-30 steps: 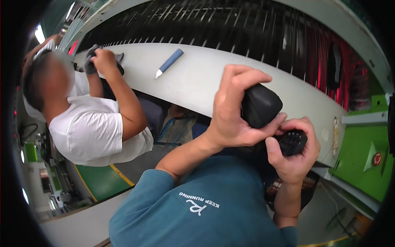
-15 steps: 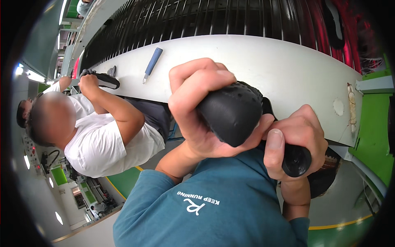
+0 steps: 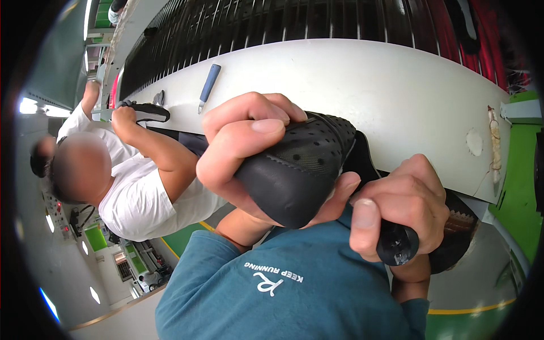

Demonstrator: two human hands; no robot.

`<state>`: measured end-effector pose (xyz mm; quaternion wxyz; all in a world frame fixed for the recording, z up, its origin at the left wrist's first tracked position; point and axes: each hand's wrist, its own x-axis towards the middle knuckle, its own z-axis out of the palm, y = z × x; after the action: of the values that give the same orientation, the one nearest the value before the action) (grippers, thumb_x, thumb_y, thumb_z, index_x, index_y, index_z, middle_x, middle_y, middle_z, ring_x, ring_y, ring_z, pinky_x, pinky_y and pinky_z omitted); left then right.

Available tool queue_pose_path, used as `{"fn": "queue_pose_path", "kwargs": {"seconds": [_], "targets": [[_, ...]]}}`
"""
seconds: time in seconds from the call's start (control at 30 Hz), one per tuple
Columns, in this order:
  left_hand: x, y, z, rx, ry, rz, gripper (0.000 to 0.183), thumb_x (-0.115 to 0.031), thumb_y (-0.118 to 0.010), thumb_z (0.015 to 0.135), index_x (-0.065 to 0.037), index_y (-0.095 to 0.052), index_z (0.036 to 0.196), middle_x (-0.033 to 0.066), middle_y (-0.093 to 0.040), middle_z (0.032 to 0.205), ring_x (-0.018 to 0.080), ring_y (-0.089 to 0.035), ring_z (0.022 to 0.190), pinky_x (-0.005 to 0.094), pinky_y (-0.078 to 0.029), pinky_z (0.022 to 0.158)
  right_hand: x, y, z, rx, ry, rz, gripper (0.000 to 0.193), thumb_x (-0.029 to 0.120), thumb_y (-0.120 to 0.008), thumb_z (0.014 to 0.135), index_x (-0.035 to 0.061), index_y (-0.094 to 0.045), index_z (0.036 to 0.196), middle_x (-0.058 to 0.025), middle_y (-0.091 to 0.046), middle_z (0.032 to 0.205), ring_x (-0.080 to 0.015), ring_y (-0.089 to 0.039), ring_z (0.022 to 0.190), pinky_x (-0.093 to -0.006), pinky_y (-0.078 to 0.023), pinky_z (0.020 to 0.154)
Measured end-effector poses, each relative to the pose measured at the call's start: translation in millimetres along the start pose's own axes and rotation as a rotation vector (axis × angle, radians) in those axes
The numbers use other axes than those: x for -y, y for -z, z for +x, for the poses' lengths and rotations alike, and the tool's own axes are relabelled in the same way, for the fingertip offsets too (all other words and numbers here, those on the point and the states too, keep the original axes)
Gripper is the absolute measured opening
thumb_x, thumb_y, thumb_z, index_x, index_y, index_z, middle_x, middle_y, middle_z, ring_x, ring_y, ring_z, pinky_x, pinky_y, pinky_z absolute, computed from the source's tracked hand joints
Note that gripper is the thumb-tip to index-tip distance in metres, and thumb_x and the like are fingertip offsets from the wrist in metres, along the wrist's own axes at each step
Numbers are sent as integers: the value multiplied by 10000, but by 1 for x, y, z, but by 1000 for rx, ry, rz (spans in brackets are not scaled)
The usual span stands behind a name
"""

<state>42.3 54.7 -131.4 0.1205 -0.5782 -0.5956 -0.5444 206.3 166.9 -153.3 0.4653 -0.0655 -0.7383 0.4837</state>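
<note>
My left hand (image 3: 241,150) is closed around the toe end of a black shoe (image 3: 289,184), above the front edge of the white bench (image 3: 391,102). Small holes dot its upper, and the smooth toe points down toward my shirt. Close beside the shoe, my right hand (image 3: 411,198) is wrapped round a black tool handle (image 3: 398,245), whose round butt end shows below the thumb. The working end of this tool is hidden behind my fingers and the shoe.
A blue-handled knife (image 3: 209,85) lies on the bench, left of centre. At the left a person in white (image 3: 147,187) handles another black shoe (image 3: 154,112). Behind the bench runs a bed of metal rollers (image 3: 294,25). A green frame (image 3: 521,158) stands at the right.
My left hand has carried the shoe left and a little lower, tilting it so more of the perforated upper shows. My right hand has shifted slightly down and left with the handle.
</note>
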Motion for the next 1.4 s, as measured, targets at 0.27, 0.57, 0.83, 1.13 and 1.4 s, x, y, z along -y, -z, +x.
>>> {"fn": "queue_pose_path", "kwargs": {"seconds": [0.27, 0.57, 0.83, 1.13, 1.4], "targets": [[8, -1, -2, -40, 13, -40, 943, -199, -966, 734, -72, -378, 1461, 202, -507, 1208, 319, -634, 995, 467, -577, 853, 1, -4, 2, 54, -47, 51, 526, 172, -979, 681, 73, -653, 1082, -71, -714, 904, -228, -591, 742, -328, -498, 661], [33, 6, 4, -84, 28, -129, 866, -143, -963, 707, -2, -491, 1419, 171, -536, 1172, 236, -592, 969, 340, -569, 786, -6, -26, 6, -49, -1, 57, 712, 184, -1029, 676, 26, -662, 1266, -138, -713, 1112, -209, -670, 840, -297, -526, 616], [39, 20, 8, -70, 434, -353, 599, -102, -857, 872, -48, -561, 1390, 71, -576, 1160, 116, -577, 939, 287, -496, 832, 0, -49, 25, -35, 18, -120, 678, 192, -1034, 674, 24, -715, 1248, -106, -664, 1137, -227, -661, 964, -323, -556, 701], [41, 29, -21, -4, 650, -803, 550, -178, -768, 892, -58, -537, 1376, 65, -579, 1089, 131, -636, 909, 281, -531, 799, 13, -59, 16, 42, -242, 219, 511, 210, -984, 824, 19, -708, 1210, -62, -680, 1027, -127, -651, 846, -261, -516, 701], [16, 33, -37, 74, 804, -872, 552, -194, -754, 871, -66, -548, 1367, 37, -610, 1024, 97, -624, 905, 253, -501, 795, 26, -46, 9, 133, -555, 378, 235, 50, -886, 924, -5, -712, 1071, -36, -695, 944, -69, -621, 792, -215, -492, 726]]}}
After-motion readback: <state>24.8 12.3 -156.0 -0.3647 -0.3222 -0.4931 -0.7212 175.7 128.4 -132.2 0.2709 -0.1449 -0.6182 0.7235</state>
